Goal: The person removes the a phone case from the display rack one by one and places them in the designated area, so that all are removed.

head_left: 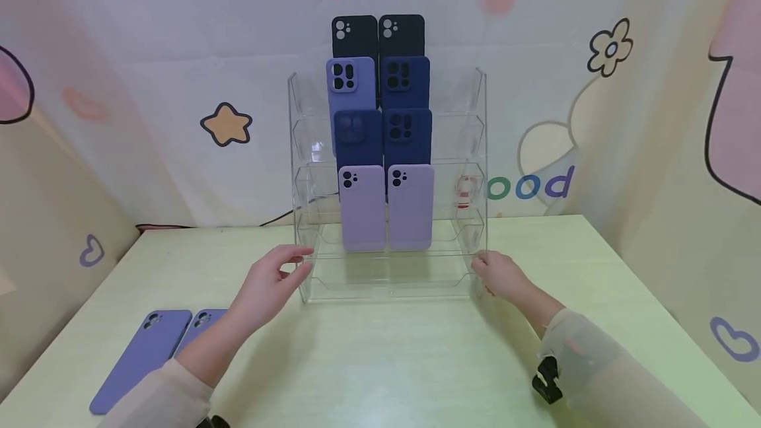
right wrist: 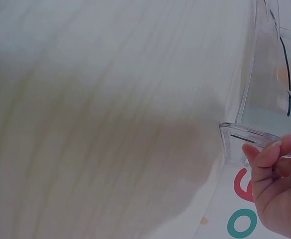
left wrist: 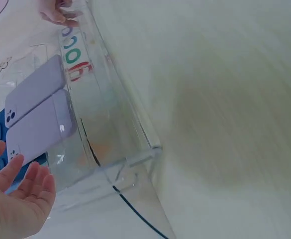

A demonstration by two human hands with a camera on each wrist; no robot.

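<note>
A clear acrylic display rack [head_left: 389, 292] with stepped tiers stands on the table. Two lilac phone cases [head_left: 362, 210] lean in its lowest filled tier, with navy ones [head_left: 407, 134], a periwinkle one [head_left: 357, 94] and black ones [head_left: 401, 38] above. My left hand [head_left: 267, 289] is at the rack's left side panel, thumb and fingers apart; in the left wrist view the left hand [left wrist: 21, 199] has loosely bent fingers with nothing between them. My right hand [head_left: 499, 274] holds the right side panel's front edge, which the thumb and fingers pinch in the right wrist view [right wrist: 279, 184].
Two more purple phone cases [head_left: 143, 358] lie flat on the table at the left, one partly hidden by my left forearm. A patterned cloth backdrop [head_left: 148, 117] hangs close behind the rack and along both sides of the pale table [head_left: 380, 362].
</note>
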